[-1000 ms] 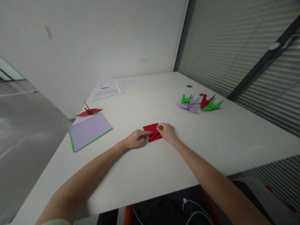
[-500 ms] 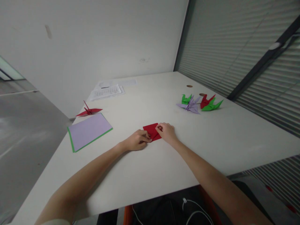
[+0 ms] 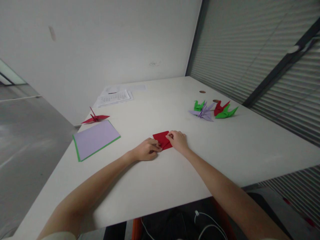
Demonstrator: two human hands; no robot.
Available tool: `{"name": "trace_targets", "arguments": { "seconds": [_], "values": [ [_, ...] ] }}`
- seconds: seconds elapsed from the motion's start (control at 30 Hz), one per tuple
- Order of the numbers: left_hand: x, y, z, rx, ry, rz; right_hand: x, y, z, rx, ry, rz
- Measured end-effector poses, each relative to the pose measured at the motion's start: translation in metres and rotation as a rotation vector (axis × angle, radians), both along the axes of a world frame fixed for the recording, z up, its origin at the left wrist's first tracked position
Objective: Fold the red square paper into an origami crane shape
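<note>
red folded paper (image 3: 162,137) lies flat on white table (image 3: 150,186), right hand (image 3: 178,141) with thumb and forefinger pinched together on its right edge, left hand (image 3: 147,149) curled over its near left corner, whether gripping or merely pressing hard to tell.

Person's pale sleeve (image 3: 59,236) is ending nr the L elbow (image 3: 65,213); L forearm (image 3: 102,183), R forearm (image 3: 217,178), L hand (image 3: 147,149) & R hand (image 3: 178,140) are showing bare.

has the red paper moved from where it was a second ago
No, the red paper shows no clear shift either way, judged against the table's near edge.
</note>
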State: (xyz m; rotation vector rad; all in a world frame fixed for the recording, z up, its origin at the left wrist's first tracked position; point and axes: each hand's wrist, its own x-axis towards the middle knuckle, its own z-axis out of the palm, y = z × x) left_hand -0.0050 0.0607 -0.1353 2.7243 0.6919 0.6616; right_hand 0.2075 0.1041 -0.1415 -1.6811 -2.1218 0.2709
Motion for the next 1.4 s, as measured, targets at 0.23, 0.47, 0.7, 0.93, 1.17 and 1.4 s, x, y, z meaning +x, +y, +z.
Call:
{"name": "trace_targets", "arguments": {
  "seconds": [0.23,0.47,0.7,0.93,1.17,1.4],
  "values": [
    [-0.0005,0.0006,-0.0026,0.002,-0.012,0.000,-0.0015,0.0005,-0.0002,-0.007,-0.003,-0.022],
    [-0.0004,0.0006,-0.0006,0.014,-0.049,-0.009,-0.0024,-0.0001,0.0013,-0.012,-0.009,-0.019],
    [-0.0004,0.0008,-0.0010,-0.035,-0.070,0.030,-0.0030,-0.0033,0.0041,0.003,-0.042,-0.009],
    [0.0011,0.0024,-0.0016,-0.160,-0.121,0.112,-0.0035,-0.0040,0.0033,0.016,-0.073,-0.017],
    [0.0016,0.0010,-0.0001,-0.026,-0.020,0.057,-0.0032,-0.0045,0.0025,0.031,-0.053,-0.006],
    [0.0030,-0.0008,-0.0010,-0.013,-0.015,0.044,-0.0037,-0.0058,0.0034,0.024,-0.049,-0.017]
  ]
}}
